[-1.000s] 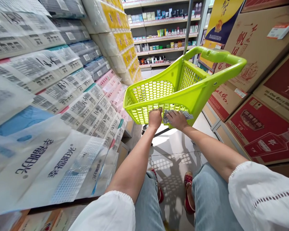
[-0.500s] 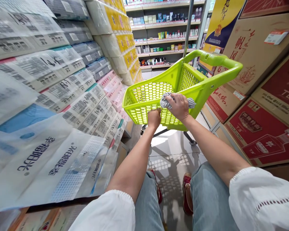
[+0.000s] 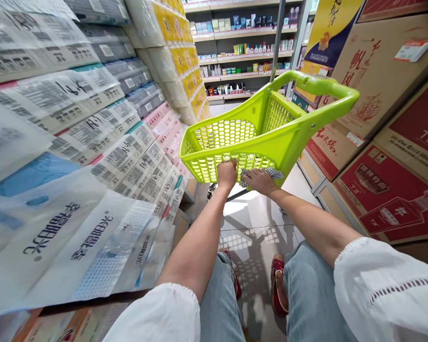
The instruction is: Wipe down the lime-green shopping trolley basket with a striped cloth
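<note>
A bright green plastic shopping cart (image 3: 292,135) with a perforated basket stands in front of me, its handle at the upper right. My right hand (image 3: 259,180) is closed on a grey-and-white striped cloth (image 3: 275,174) and presses it against the lower part of the basket's near side wall. Just to its left, my left hand (image 3: 227,174) is curled against the same perforated wall, its fingertips at the holes. The inside of the basket shows no goods through the part I can see.
Wrapped paper packs (image 3: 110,156) are piled close on the left, with yellow tissue bundles (image 3: 180,61) behind. Cardboard cartons (image 3: 385,190) are stacked on the right. Shelves of bottles and boxes (image 3: 249,52) stand at the back, near a metal post (image 3: 278,38).
My right hand has slid the cloth downward along the basket's side, from near the rim to its lower part. My left hand has barely moved.
</note>
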Action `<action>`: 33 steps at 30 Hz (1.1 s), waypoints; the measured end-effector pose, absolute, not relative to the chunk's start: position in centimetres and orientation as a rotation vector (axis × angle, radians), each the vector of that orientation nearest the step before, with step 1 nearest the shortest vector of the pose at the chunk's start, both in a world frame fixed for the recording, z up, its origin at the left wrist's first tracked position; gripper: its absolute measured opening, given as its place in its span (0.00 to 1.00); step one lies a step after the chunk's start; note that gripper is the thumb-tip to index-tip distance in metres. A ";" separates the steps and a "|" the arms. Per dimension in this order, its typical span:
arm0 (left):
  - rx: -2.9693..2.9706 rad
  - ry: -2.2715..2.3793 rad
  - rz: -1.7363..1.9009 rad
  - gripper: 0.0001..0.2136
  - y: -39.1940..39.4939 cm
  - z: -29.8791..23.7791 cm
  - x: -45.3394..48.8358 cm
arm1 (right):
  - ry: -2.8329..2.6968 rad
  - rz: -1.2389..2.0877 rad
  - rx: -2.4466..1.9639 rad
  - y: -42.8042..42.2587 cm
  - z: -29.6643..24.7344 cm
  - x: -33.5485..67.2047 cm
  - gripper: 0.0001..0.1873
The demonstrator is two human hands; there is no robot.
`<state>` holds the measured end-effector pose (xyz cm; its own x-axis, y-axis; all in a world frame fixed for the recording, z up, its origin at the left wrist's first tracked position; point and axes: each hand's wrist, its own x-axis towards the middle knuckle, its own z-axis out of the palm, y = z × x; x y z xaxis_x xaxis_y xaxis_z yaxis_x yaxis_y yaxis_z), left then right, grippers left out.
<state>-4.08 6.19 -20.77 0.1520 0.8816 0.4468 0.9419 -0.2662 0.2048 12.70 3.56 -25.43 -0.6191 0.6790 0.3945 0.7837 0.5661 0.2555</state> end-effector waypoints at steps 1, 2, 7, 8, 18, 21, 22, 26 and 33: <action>-2.288 -1.828 -0.749 0.19 6.2 -20.8 -4.1 | -2.505 -0.612 -1.231 3.7 -24.7 12.7 0.18; -2.290 -1.831 -0.752 0.19 6.2 -20.7 -4.1 | -2.454 -0.627 -1.246 3.8 -23.7 12.6 0.18; -2.295 -1.836 -0.755 0.15 6.2 -20.6 -4.2 | -2.162 -0.703 -1.301 4.5 -18.6 12.4 0.18; -2.293 -1.833 -0.753 0.14 6.2 -20.6 -4.2 | -2.112 -0.714 -1.306 4.6 -17.9 12.4 0.18; -2.323 -1.861 -0.742 0.16 5.9 -20.2 -4.2 | -2.365 -0.668 -1.270 4.0 -24.0 12.0 0.18; -2.325 -1.855 -0.743 0.18 5.9 -20.3 -4.3 | -2.551 -0.642 -1.176 3.6 -26.4 12.4 0.17; -2.330 -1.851 -0.738 0.19 5.8 -20.3 -4.3 | -2.586 -0.632 -1.153 3.6 -26.7 12.4 0.17; -2.353 -1.830 -0.709 0.19 5.8 -20.3 -4.5 | -2.528 -0.615 -1.204 4.0 -25.2 12.2 0.17; -2.380 -1.817 -0.623 0.13 5.7 -19.9 -4.8 | -2.214 -0.679 -1.308 4.2 -19.0 11.7 0.17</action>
<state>-4.77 5.70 -19.91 0.2126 0.9061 0.3656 0.9398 -0.2920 0.1772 11.72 4.24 -18.99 -0.4297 0.6538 0.6228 0.8906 0.4206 0.1728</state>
